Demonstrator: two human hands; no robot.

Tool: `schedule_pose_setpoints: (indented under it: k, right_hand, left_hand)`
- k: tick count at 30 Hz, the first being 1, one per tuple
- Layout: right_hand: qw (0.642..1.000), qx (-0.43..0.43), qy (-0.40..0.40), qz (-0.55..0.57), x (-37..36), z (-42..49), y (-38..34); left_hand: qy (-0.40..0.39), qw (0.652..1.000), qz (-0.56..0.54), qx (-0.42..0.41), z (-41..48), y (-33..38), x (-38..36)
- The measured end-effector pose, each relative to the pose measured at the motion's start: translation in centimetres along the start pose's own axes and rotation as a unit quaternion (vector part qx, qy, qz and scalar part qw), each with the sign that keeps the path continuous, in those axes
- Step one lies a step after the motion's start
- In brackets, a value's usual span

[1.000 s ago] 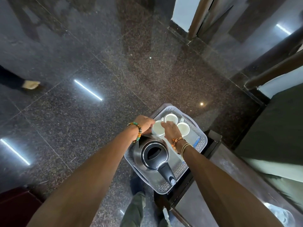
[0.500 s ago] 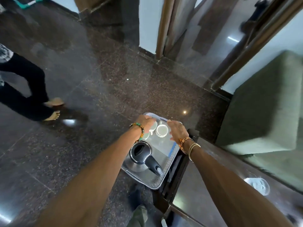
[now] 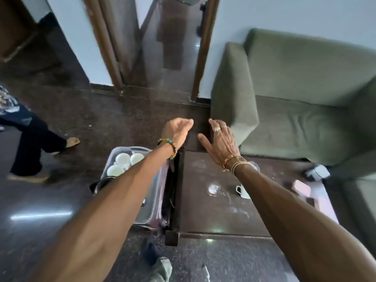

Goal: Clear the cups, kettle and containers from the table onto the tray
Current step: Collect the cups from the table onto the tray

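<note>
While nothing is held, left hand loosely curled, right hand spread, the cup on the table must be fetched

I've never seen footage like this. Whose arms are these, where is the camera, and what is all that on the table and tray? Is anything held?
No machine here: these are a person's two bare arms, filmed by one wide-angle camera worn on the head, looking down. The left hand and the right hand hover near the far edge of the dark glossy table, both holding nothing. Beside the table, on the left, sits a grey plastic tray with three white cups and a steel kettle, mostly hidden under the left arm. On the table lie one white handled cup and a pink box.
</note>
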State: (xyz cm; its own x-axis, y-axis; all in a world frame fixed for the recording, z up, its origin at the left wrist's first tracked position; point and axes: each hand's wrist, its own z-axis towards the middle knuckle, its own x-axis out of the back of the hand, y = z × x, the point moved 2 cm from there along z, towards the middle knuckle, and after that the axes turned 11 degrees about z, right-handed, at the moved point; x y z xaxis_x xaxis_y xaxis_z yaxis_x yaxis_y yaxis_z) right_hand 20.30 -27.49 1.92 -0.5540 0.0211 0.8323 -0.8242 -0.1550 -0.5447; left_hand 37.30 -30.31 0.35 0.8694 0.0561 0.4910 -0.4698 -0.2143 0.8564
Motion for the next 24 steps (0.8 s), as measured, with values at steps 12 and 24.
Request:
schedule_pose_setpoints:
  k: [12,24]
  right_hand:
    - [0.99,-0.073,0.09,-0.077,14.0,-17.8,15.3]
    - [0.95,-0.202,0.216,-0.103,25.1,-30.0,26.0]
  left_hand:
    - [-0.03,0.983,0.1,-0.149,-15.3,11.3,-16.9]
    - [-0.107,0.939,0.177,-0.275,-25.1,20.1,-31.0]
